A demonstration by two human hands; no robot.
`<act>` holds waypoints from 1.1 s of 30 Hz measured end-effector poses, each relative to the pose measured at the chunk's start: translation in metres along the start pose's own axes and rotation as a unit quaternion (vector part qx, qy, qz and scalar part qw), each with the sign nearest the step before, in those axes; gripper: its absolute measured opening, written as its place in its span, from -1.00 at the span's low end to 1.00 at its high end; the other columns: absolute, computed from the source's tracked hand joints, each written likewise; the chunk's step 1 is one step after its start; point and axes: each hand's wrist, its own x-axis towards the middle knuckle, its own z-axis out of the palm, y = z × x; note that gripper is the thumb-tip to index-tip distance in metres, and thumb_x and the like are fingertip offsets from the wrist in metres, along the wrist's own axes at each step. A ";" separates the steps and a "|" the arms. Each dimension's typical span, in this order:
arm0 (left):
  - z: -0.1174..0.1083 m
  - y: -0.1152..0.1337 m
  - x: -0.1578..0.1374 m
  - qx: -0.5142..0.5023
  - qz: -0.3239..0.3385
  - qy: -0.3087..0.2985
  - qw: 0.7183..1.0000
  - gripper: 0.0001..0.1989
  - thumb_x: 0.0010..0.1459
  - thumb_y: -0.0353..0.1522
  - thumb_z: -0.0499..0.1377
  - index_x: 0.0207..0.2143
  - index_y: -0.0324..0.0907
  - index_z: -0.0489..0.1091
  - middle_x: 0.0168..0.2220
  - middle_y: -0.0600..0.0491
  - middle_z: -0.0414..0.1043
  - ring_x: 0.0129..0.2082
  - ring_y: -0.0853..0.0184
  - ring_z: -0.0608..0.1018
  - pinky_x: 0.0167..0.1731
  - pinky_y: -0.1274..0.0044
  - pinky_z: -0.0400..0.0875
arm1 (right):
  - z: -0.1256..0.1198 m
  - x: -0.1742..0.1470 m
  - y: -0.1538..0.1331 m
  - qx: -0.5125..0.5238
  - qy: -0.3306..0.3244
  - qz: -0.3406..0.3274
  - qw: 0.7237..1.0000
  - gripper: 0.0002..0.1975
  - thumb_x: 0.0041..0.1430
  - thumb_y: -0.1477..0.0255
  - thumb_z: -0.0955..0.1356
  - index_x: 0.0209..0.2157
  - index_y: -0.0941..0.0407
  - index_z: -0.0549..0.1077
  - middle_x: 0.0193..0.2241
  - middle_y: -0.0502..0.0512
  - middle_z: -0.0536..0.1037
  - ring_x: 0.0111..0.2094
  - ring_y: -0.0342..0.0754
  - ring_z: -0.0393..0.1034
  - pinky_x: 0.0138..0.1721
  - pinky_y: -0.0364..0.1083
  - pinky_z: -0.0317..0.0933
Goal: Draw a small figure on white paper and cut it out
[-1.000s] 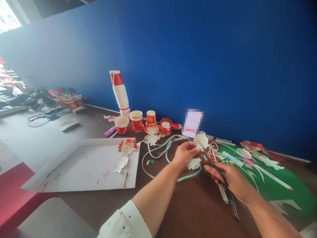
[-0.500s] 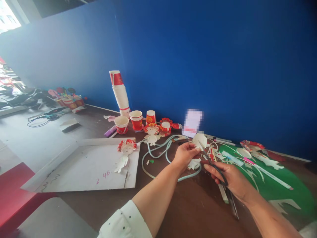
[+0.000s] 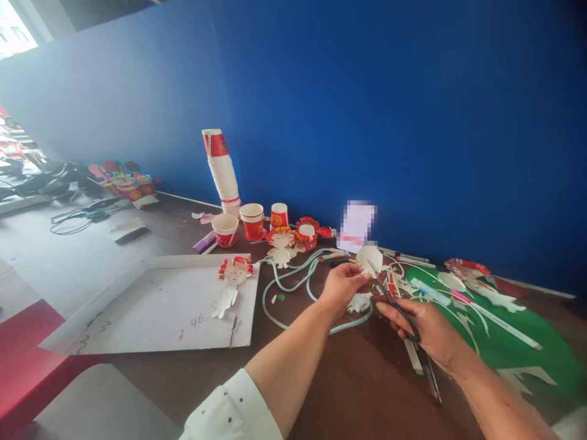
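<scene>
Between the fingertips of my left hand [image 3: 342, 288] is a round white paper piece [image 3: 370, 258], held upright over the table. My right hand [image 3: 419, 327] is closed around the black handles of a pair of scissors [image 3: 383, 286]. Their blades point up and left against the paper piece; whether they are parted I cannot tell. A long dark thing [image 3: 431, 379] sticks out below my right hand, its upper end hidden. Under my hands lies a small white paper cutout [image 3: 359, 302], partly covered.
A white cardboard tray [image 3: 151, 305] holds a paper doll [image 3: 233, 287] at left. Red paper cups [image 3: 224, 229] and a tall cup stack [image 3: 222, 171] stand near the blue partition [image 3: 367, 110]. A pale blue cord [image 3: 270, 305] loops mid-table. Scraps and markers [image 3: 498, 321] lie on a green sheet [image 3: 545, 330].
Almost nothing differs. Both hands, the scissors and the paper piece keep the same place, apart from a very slight shift of the whole view.
</scene>
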 end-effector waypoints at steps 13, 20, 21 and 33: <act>0.002 -0.003 -0.003 -0.018 0.006 -0.020 1.000 -0.52 -0.35 -0.24 0.48 -0.49 -0.23 0.28 -0.53 0.09 0.42 -0.53 0.42 0.49 -0.42 0.53 0.43 | -0.001 0.004 0.005 -0.022 -0.007 -0.027 0.999 -0.46 -0.09 0.00 0.46 -0.18 0.11 0.64 -0.63 -0.04 0.42 -0.58 -0.12 0.30 -0.52 -0.14 0.21; 0.002 -0.002 -0.004 -0.024 0.001 -0.023 0.999 -0.52 -0.33 -0.25 0.48 -0.49 -0.23 0.26 -0.52 0.10 0.40 -0.52 0.42 0.48 -0.40 0.50 0.44 | 0.000 0.002 0.005 -0.002 0.000 -0.017 1.000 -0.49 -0.10 0.03 0.48 -0.23 0.13 0.63 -0.63 -0.05 0.42 -0.59 -0.13 0.29 -0.53 -0.14 0.17; 0.002 -0.002 -0.005 -0.025 0.001 -0.024 0.999 -0.52 -0.33 -0.25 0.48 -0.50 -0.23 0.26 -0.53 0.09 0.40 -0.53 0.42 0.48 -0.41 0.50 0.44 | 0.000 0.002 0.004 0.003 0.002 -0.012 1.000 -0.49 -0.11 0.02 0.48 -0.23 0.13 0.63 -0.63 -0.05 0.41 -0.59 -0.13 0.28 -0.54 -0.14 0.16; 0.002 -0.001 -0.006 -0.016 -0.003 -0.024 1.000 -0.56 -0.27 -0.27 0.47 -0.49 -0.23 0.27 -0.54 0.09 0.40 -0.55 0.42 0.48 -0.42 0.51 0.41 | 0.003 0.001 0.005 0.002 -0.002 -0.027 1.000 -0.50 -0.05 0.00 0.45 -0.24 0.11 0.61 -0.61 -0.07 0.40 -0.58 -0.14 0.27 -0.52 -0.15 0.18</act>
